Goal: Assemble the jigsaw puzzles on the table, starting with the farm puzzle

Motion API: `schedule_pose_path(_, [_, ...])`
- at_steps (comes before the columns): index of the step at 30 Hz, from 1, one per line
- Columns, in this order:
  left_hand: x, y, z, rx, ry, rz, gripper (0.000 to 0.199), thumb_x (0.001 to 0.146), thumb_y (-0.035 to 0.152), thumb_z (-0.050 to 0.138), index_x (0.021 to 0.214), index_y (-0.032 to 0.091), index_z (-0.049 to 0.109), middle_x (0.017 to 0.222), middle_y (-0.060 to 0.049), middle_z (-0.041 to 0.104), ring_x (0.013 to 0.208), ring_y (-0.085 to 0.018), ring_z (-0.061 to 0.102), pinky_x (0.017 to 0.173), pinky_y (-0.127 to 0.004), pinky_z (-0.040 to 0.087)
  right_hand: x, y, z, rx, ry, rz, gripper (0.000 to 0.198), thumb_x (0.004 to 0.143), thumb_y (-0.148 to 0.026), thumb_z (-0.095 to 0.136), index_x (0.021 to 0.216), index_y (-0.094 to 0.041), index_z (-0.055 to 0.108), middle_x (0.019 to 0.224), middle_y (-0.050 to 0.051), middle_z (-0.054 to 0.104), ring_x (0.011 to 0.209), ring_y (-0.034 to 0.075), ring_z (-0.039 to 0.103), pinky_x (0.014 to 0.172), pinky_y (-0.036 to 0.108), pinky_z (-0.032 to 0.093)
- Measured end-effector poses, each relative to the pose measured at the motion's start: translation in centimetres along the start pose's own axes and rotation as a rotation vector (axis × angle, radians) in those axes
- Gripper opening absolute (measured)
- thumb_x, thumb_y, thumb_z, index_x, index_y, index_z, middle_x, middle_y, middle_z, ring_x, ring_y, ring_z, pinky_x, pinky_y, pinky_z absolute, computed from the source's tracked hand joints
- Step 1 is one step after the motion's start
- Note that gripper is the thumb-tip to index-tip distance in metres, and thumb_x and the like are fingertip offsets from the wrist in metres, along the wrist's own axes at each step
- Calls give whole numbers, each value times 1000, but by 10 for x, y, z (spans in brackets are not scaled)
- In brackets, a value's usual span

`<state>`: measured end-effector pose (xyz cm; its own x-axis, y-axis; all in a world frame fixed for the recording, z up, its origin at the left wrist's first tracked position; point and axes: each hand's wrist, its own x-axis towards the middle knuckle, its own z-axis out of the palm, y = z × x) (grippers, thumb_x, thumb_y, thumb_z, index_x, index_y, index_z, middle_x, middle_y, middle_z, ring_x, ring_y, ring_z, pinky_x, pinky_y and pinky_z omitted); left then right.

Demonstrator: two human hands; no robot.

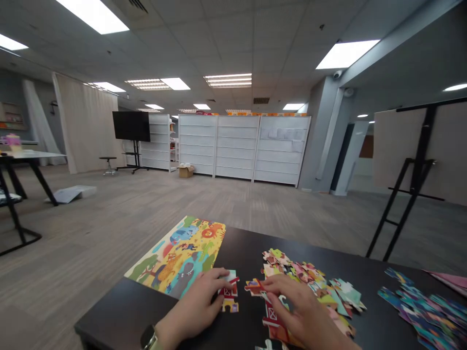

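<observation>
My left hand (pixel 203 296) holds a small joined block of puzzle pieces (pixel 229 305) by its left side, fingers and thumb curled at its edge. The block lies on the black table and shows a red barn pattern. Pinched between the thumb and fingers of my right hand (pixel 292 301) is a single orange and purple puzzle piece (pixel 252 287), a short gap to the right of the block. Beneath my right hand lie red barn pieces (pixel 270 313), partly covered by it. A watch (pixel 149 336) is on my left wrist.
A colourful animal picture sheet (pixel 175 257) lies at the table's left. Loose pieces are heaped (pixel 310 274) beyond my right hand. Bluish pieces (pixel 430 311) spread at the far right, near a pink sheet (pixel 447 281). The black table (pixel 124 308) ends at the front left corner.
</observation>
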<state>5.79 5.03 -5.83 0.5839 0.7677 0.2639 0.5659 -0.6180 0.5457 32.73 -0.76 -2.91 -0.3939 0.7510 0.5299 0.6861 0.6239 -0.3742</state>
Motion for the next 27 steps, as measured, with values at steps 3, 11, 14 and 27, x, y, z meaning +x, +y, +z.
schedule_pose_path(3, [-2, -3, 2, -3, 30, 40, 41, 91, 6, 47, 119, 27, 69, 142, -7, 60, 133, -24, 54, 114, -44, 43, -9, -3, 3, 6, -136, -11, 19, 99, -18, 51, 99, -23, 69, 109, 6, 75, 101, 18, 71, 89, 25, 54])
schedule_pose_path(11, [0, 38, 10, 11, -106, 90, 45, 80, 18, 73, 122, 31, 67, 145, -6, 57, 137, -31, 49, 119, -53, 34, -16, -5, -7, -81, -214, 3, 28, 90, -8, 47, 103, -21, 68, 102, 8, 71, 94, 22, 66, 83, 32, 52])
schedule_pose_path(14, [7, 47, 20, 13, -185, 141, 40, 81, 22, 75, 118, 36, 70, 145, -2, 58, 136, -29, 50, 120, -52, 31, -21, 3, -27, -141, -268, 52, 26, 92, -10, 45, 99, -20, 68, 97, 9, 70, 91, 24, 66, 81, 36, 54])
schedule_pose_path(27, [21, 57, 29, 137, -241, 90, 19, 83, 20, 70, 99, 28, 72, 132, -4, 65, 119, -28, 60, 109, -47, 43, -39, 5, -49, -54, -446, 199, 36, 88, -18, 63, 119, -33, 73, 130, 8, 68, 119, 28, 64, 103, 43, 50])
